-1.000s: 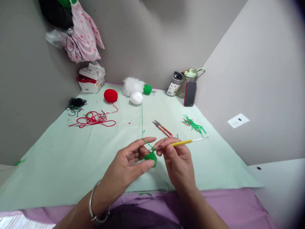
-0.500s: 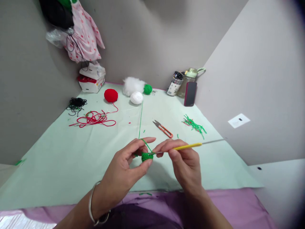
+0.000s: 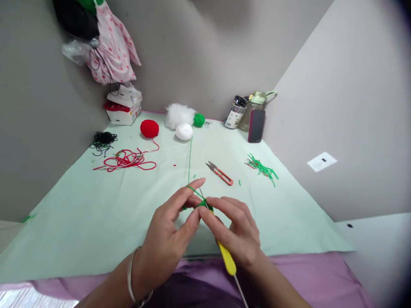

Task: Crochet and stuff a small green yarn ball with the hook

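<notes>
My left hand (image 3: 167,233) is closed on a small green crocheted piece (image 3: 203,202), mostly hidden by fingers. Green yarn (image 3: 194,190) runs from its raised index finger down to the stitches. My right hand (image 3: 239,231) meets it there, thumb and index fingertip pinched at the piece's right edge. Under that palm lies a crochet hook with a yellow handle (image 3: 227,258), its rear metal end pointing down towards me. The hook's thin front end pokes up beyond the green piece. Beyond my hands lie orange thread snips (image 3: 221,174).
At the back sit a red yarn ball (image 3: 149,128), a white ball (image 3: 184,131), a green ball (image 3: 199,120) and white stuffing (image 3: 179,115). Loose red yarn (image 3: 128,160) lies left, green scraps (image 3: 263,167) right. A phone (image 3: 256,126) leans against a bottle (image 3: 247,117).
The hook has swung from pointing right to pointing down towards me. My right hand has turned and closed in on the green piece, which is now more covered.
</notes>
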`<state>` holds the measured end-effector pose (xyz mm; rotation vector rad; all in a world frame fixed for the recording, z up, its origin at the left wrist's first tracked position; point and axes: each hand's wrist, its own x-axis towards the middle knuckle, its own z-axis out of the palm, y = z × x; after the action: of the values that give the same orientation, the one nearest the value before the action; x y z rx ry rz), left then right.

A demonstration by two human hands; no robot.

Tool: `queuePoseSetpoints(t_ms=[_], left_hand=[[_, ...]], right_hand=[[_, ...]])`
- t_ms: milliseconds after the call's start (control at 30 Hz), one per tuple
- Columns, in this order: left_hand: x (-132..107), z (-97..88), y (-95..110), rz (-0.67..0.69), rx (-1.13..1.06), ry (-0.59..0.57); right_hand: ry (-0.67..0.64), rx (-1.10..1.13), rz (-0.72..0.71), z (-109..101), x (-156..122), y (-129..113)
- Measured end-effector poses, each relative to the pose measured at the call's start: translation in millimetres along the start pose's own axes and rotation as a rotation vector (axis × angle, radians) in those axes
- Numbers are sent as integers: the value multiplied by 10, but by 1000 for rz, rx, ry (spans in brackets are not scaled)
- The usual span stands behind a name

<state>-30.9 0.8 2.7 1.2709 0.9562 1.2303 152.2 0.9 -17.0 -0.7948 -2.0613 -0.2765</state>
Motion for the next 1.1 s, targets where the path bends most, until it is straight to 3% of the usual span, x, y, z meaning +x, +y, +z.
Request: queuePoseSetpoints(t_ms=[100, 200, 300, 400, 700, 1100], left_hand=[[29, 4, -13, -266, -373, -82], [61, -43, -19, -390, -524, -147], [81, -104, -9, -358, -491, -125], [84, -120, -4, -291, -436, -141], [41, -66, -79, -264, -448, -249], [44, -87, -97, -258, -341, -144]], right_hand=[[74, 87, 37, 11, -18, -18], [153, 415, 209, -1, 23, -14], [245, 736, 489, -41, 84, 20], [238, 965, 639, -68, 122, 51], [135, 1063, 681, 65, 104, 8], [175, 1157, 792, 40, 44, 29]])
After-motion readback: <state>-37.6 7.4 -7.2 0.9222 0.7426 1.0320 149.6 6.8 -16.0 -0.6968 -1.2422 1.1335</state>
